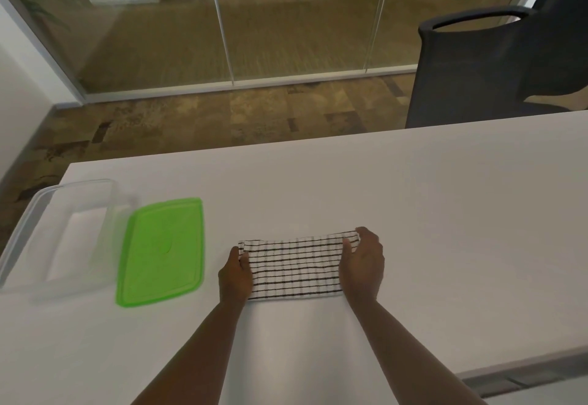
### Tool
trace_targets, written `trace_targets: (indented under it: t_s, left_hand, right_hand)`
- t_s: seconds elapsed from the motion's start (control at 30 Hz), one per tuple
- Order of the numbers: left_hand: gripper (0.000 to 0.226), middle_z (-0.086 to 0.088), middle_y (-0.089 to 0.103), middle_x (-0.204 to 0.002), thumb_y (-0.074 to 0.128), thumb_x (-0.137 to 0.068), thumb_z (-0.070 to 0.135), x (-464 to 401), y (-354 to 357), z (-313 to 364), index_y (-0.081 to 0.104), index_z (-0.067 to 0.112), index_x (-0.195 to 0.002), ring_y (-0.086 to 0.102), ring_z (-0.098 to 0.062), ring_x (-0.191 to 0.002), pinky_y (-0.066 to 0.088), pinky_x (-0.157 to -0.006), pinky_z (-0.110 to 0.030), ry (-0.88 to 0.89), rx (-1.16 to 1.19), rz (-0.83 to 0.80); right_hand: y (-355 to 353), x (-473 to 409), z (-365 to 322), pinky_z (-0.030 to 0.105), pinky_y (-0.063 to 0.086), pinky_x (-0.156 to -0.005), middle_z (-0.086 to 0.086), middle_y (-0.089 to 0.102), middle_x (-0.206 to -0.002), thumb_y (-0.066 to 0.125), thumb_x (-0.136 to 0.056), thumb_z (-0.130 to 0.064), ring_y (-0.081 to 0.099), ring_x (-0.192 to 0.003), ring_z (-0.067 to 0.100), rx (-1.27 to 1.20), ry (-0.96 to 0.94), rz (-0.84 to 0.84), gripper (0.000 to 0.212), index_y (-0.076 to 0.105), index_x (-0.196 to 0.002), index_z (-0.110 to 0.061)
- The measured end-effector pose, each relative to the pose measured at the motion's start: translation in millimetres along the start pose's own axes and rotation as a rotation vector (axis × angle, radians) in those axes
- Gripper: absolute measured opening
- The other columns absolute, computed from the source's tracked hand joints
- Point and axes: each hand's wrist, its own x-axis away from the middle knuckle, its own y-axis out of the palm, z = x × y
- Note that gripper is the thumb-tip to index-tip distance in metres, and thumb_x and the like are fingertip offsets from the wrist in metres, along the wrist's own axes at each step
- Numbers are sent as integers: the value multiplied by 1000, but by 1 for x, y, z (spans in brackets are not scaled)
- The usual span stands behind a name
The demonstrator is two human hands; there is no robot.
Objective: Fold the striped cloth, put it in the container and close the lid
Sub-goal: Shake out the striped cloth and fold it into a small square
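Note:
The striped cloth, white with dark lines, lies folded into a flat rectangle on the white table. My left hand pinches its left edge near the far corner. My right hand grips its right edge, fingers curled over the far right corner. The clear plastic container stands open at the table's left end. Its green lid lies flat on the table between the container and the cloth.
A dark office chair stands beyond the table's far right edge. A glass wall runs across the back. The table's near right edge slants toward me.

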Motion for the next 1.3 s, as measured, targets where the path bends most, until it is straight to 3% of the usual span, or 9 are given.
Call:
trace_targets:
  t_s: [0.13, 0.23, 0.4, 0.5, 0.67, 0.83, 0.93, 1.17, 1.3]
  left_hand:
    - [19, -29, 68, -95, 39, -97, 15, 1, 1, 3, 52, 1, -96, 62, -44, -92, 47, -78, -41, -10, -30, 2]
    - [25, -28, 68, -100, 40, -96, 18, 2, 1, 5, 52, -2, -107, 61, -43, -96, 47, -81, -42, -42, -35, 3]
    - [32, -26, 65, -110, 46, -94, 27, 3, 1, 3, 49, 2, -113, 59, -40, -103, 47, -85, -41, -168, -4, 15]
    - [37, -24, 64, -111, 51, -92, 33, 3, 1, 1, 52, 2, -110, 58, -39, -106, 45, -86, -40, -243, 22, 38]
    - [32, -22, 67, -94, 55, -89, 35, 7, -2, -3, 57, 4, -81, 61, -38, -94, 45, -77, -36, -237, 62, 100]
    - [21, -15, 56, -72, 64, -84, 15, 21, -10, 2, 43, 11, -79, 57, -30, -73, 48, -73, -42, -98, 195, 268]
    - [11, -7, 53, -76, 57, -85, 9, 26, -14, -4, 48, 11, -79, 53, -29, -79, 42, -64, -37, 103, -77, 213]
    - [27, 11, 48, -67, 47, -77, 4, 29, -14, 0, 48, 28, -65, 57, -20, -88, 32, -64, -25, 305, -439, -220]
    - [28, 9, 55, -68, 45, -79, 6, 27, -11, 11, 46, 29, -63, 60, -21, -89, 42, -71, -27, 280, -527, -303]
  right_hand:
    - [16, 23, -6, 29, 6, -115, 13, 46, -143, 39, -95, -31, 37, -135, 35, 185, -651, -410, 48, 45, -135, -5]
    - [25, 39, -2, 35, -11, -112, 0, 36, -150, 20, -94, -49, 26, -141, 20, 442, -804, -618, 59, 38, -141, -17]
    - [15, 34, 8, 43, -11, -110, -5, 40, -147, 9, -90, -61, 28, -141, 11, 561, -648, -608, 69, 41, -139, -23]
    - [7, 22, 26, 46, -15, -114, -8, 9, -154, -1, -82, -69, -22, -140, 0, 504, -510, -530, 75, 8, -145, -29]
    - [-3, 10, 34, 48, -5, -117, -5, -21, -153, 28, -90, -60, -15, -144, 16, 524, -261, -547, 76, -9, -146, -26]
    - [-10, 3, 7, 40, 34, -106, 17, 36, -144, 69, -77, -42, 35, -132, 32, 258, 165, -316, 89, 21, -143, -6]
    - [-11, -6, -1, 38, 42, -98, 18, 54, -127, 77, -72, -32, 49, -121, 35, 224, 334, -388, 78, 35, -129, 0]
    - [-21, -24, -8, 29, 47, -85, 11, 67, -110, 76, -69, -22, 61, -104, 29, 194, 499, -557, 47, 58, -109, -4]
    - [-27, -37, -13, 43, 53, -92, 21, 69, -103, 74, -69, -2, 65, -98, 34, -144, 542, -603, 34, 66, -101, 5]
